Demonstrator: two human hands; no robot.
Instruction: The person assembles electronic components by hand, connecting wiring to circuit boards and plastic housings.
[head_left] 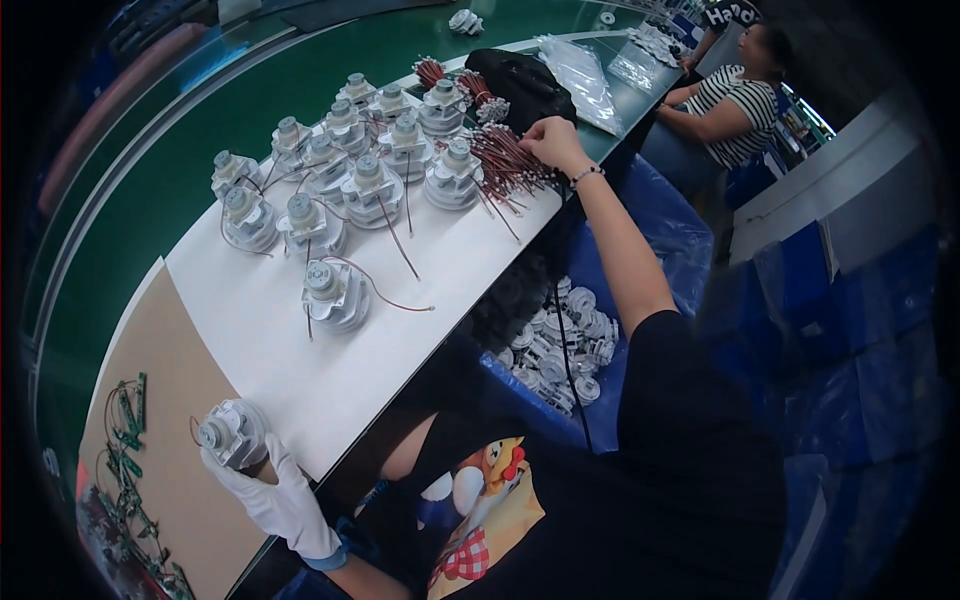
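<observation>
My left hand (275,495), in a white glove, grips a white plastic motor assembly (235,432) with a grey round top, at the table's near left. The assembly lies tilted, with a short wire at its far side. My bare right hand (556,148) reaches to the far right. Its fingers are pinched together at the edge of a loose pile of red-brown wires (505,160); how many wires they hold is too small to tell. Between the hands stand several similar motor assemblies (335,295) in loose rows, with thin wires trailing from them.
Green circuit boards with wires (128,440) lie on a brown board (185,400) at left. A black cloth-like item (520,85) and clear plastic bags (580,80) lie beyond the wires. Below the edge, a blue-lined bin (565,345) holds white parts. A person (715,115) sits far right.
</observation>
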